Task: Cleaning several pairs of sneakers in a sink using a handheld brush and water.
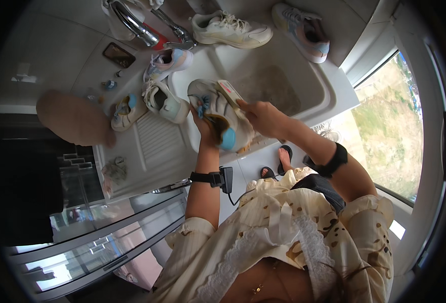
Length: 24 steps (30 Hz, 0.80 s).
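Note:
Over the near edge of the white sink (pixel 314 100), my left hand (pixel 204 127) holds up a white sneaker (pixel 225 113) with blue laces and a blue heel, its opening towards me. My right hand (pixel 262 117) grips a pale scrubbing brush (pixel 230 92) that lies against the sneaker's side; its bristles are hidden. Just left of the held shoe, a white laced sneaker (pixel 173 108) rests on the sink's rim. A smaller shoe with a blue heel (pixel 126 113) sits farther left, by the ribbed washboard (pixel 162 136).
Cloudy water (pixel 276 89) lies in the basin. Along the back stand a white sneaker (pixel 232 32), a pastel sneaker (pixel 304 32), another pastel sneaker (pixel 170 64) and chrome taps (pixel 147 36). A phone (pixel 119 55) and a crumpled cloth (pixel 115 168) lie at left. A window is at right.

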Available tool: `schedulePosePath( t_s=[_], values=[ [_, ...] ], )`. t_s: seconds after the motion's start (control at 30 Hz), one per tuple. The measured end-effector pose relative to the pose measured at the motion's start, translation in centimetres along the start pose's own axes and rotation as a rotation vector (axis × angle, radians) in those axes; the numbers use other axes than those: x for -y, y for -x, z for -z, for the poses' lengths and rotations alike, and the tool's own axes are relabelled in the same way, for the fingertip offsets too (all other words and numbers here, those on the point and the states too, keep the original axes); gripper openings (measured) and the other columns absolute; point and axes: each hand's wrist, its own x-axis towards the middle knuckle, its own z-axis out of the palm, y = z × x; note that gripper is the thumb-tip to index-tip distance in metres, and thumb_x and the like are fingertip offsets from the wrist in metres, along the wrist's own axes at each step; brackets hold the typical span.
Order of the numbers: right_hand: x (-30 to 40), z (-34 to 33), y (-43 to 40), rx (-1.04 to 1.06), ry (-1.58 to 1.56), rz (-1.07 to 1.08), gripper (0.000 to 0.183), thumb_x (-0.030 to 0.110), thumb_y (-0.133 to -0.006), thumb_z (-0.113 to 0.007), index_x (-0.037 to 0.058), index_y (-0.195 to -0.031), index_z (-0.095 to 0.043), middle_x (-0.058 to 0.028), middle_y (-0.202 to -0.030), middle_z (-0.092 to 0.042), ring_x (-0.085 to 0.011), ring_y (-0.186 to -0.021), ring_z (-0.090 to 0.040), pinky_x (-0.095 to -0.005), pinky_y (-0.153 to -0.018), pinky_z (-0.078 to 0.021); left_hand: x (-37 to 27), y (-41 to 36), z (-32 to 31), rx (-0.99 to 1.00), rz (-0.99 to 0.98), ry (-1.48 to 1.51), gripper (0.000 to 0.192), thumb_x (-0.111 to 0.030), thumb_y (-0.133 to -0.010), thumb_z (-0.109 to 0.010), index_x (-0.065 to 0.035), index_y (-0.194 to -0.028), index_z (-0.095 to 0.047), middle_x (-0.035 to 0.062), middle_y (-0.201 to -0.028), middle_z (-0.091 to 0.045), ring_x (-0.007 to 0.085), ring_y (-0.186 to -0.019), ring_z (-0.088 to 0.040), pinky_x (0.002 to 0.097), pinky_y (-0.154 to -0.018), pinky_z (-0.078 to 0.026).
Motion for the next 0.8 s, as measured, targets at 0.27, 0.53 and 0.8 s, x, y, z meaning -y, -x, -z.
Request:
schedulePosePath(
  t_s=[0.27,0.53,0.8],
  values=[
    [0.4,1.9,5.8,0.098,-0.142,-0.035,0.041,0.005,-0.082,-0.042,0.0003,-0.122,-0.043,-0.0270,-0.066,-0.052,-0.0357,-0.063,-0.056,-0.0378,-0.062,-0.0436,-0.5,-0.4,-1.9,0.039,0.042,0.087,0.052,-0.048,-0.088,-0.037,-0.0069,-0.117,-0.045,0.0099,-0.111,-0.053,0.0258,-0.097,-0.054,0.0374,-0.085,-0.046],
    [-2.0,1.8,-4.1,-0.172,-0.039,0.058,0.040,0.006,-0.084,-0.042,0.0050,-0.123,-0.045,-0.0225,-0.063,-0.048,-0.0211,-0.052,-0.049,-0.0327,-0.058,-0.0429,1.7,0.3,-2.7,0.053,0.011,-0.218,0.041,-0.036,-0.090,-0.042,-0.0126,-0.123,-0.036,0.0109,-0.107,-0.051,0.0246,-0.095,-0.055,0.0378,-0.077,-0.050],
    [0.5,1.1,3.5,-0.065,-0.142,0.167,0.041,0.002,-0.080,-0.045,-0.0022,-0.121,-0.044,-0.0260,-0.068,-0.053,-0.0358,-0.065,-0.057,-0.0389,-0.062,-0.0440,-1.0,-0.1,-1.4,0.063,0.015,0.073,0.048,-0.043,-0.090,-0.039,-0.0114,-0.126,-0.038,0.0087,-0.116,-0.049,0.0233,-0.102,-0.050,0.0391,-0.088,-0.043]
  ],
)
